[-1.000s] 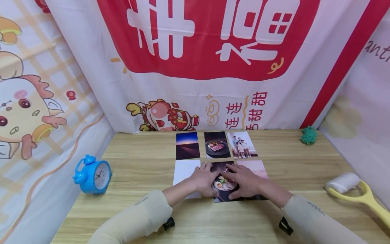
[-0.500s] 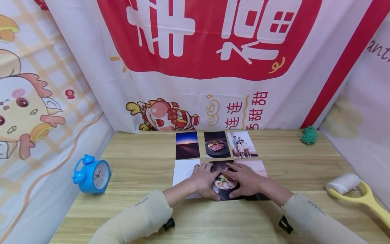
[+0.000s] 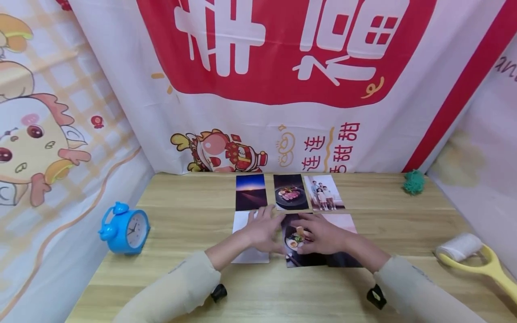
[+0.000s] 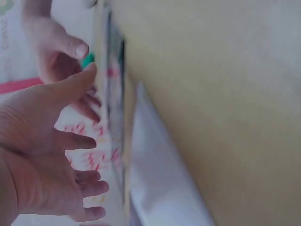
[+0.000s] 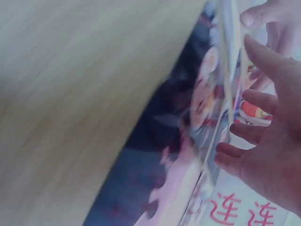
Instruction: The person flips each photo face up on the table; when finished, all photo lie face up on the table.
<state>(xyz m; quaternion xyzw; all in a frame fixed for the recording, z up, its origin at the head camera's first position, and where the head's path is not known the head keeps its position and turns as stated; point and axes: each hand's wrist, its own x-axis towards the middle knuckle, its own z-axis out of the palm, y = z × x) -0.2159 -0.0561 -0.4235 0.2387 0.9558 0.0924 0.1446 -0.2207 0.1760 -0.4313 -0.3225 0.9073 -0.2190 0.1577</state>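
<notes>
Two rows of photo prints lie on the wooden table. My left hand (image 3: 262, 231), fingers spread, is over the right side of a white card (image 3: 251, 256) at the front left. My right hand (image 3: 325, 235) is over the middle front photo of a bowl of food (image 3: 294, 246), covering its right part. Its forearm crosses a pink-and-dark photo (image 3: 343, 220). In the left wrist view the left hand (image 4: 47, 155) has loose fingers with nothing between them. The right hand (image 5: 277, 127) looks likewise in the right wrist view. Whether fingertips touch the prints is hard to tell.
Behind lie a sunset photo (image 3: 251, 193), a plated-meat photo (image 3: 291, 193) and a family photo (image 3: 324, 193). A blue alarm clock (image 3: 126, 229) stands left. At right are a yellow-handled lint roller (image 3: 460, 247) and a green tuft (image 3: 414, 181). A printed cloth (image 3: 226, 107) hangs behind.
My left hand has shifted left, off the bowl photo and over the white card. My right hand has moved a little left across the bowl photo. The head view has turned slightly.
</notes>
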